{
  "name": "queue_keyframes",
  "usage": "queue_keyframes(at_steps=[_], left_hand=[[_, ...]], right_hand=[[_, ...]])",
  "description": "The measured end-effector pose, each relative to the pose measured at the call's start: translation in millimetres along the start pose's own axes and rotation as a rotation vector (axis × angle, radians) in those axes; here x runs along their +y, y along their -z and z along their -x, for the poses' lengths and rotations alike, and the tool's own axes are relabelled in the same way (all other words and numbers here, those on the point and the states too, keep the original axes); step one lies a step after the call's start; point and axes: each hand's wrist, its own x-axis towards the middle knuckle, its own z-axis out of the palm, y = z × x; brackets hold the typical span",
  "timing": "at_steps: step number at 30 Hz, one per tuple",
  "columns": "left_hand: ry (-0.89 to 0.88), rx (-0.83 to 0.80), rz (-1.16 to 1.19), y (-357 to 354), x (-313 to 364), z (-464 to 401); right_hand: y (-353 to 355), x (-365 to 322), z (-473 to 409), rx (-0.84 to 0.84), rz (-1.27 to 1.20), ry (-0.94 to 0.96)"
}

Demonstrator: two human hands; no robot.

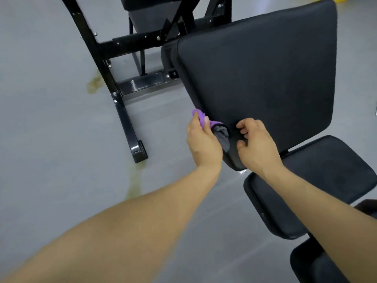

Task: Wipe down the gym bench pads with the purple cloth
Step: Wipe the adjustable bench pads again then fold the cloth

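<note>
A large black back pad (pixel 263 78) of the gym bench fills the upper right, tilted up. Below it lies the black seat pad (pixel 326 180). My left hand (pixel 204 144) grips the purple cloth (pixel 201 117), which has a grey side, and holds it against the left lower edge of the back pad. My right hand (pixel 257 146) rests on the back pad's lower corner with its fingers curled, just right of the cloth; whether the fingers hold the cloth's grey end is hidden.
The bench's black steel frame (pixel 114 86) stands on the grey floor at left, with a foot at its near end. A yellowish stain (pixel 133 184) runs along the floor. Another black pad (pixel 310 264) sits at the lower right.
</note>
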Motion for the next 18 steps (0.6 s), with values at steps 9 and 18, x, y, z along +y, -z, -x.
queue_keyframes(at_steps=[9,18], left_hand=[[0.049,-0.176,-0.085,-11.5,-45.2,61.3],[0.247,-0.350,-0.025,33.0,-35.0,87.0]], right_hand=[[-7.9,27.6,31.4,-0.031,0.017,0.035],[9.9,19.3,85.3,-0.224,-0.101,-0.199]])
